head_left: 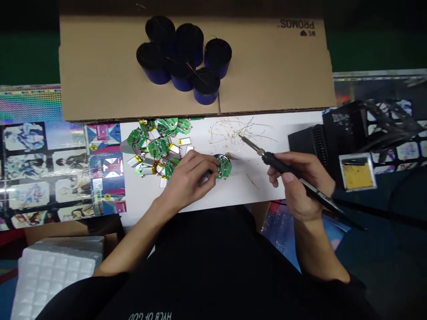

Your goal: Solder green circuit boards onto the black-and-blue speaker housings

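My left hand (191, 175) is closed in a pinch on a round green circuit board (223, 167) lying on the white work surface (233, 186). My right hand (296, 182) grips a black soldering iron (276, 162); its metal tip (245, 141) points up and left, a little above and right of the board, not touching it. A heap of several more green circuit boards with small silver batteries (158, 144) lies just left of my left hand.
A flat cardboard sheet (100, 66) at the back carries several blue cylinders with black tops (183, 58). Thin wire scraps (233, 129) lie behind the iron tip. A black soldering station with a yellow sponge (358, 175) stands right. White foam tray (53, 271) lower left.
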The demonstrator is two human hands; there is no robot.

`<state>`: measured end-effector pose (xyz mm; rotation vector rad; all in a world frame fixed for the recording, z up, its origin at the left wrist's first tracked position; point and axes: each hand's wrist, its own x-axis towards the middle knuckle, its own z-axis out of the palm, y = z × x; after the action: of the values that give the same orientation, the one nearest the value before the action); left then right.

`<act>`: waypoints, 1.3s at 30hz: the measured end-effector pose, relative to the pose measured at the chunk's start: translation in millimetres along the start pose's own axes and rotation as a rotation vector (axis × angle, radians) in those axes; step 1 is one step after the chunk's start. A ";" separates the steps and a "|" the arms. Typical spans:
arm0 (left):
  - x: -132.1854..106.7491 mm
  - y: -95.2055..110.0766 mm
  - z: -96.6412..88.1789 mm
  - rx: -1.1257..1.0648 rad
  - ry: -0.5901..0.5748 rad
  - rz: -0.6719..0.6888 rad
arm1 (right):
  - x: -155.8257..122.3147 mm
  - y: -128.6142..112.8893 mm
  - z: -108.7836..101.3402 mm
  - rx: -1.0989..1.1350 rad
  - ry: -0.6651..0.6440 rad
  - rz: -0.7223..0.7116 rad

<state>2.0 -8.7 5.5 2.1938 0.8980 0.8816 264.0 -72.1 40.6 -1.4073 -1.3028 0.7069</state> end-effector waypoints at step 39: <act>-2.3 2.1 -1.2 0.000 -0.026 -0.004 | -0.5 -3.5 -4.2 -0.072 -0.265 -0.161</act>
<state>0.6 -11.4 6.9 2.1975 0.8896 0.8489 266.6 -74.2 44.9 -1.2785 -1.6429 0.7616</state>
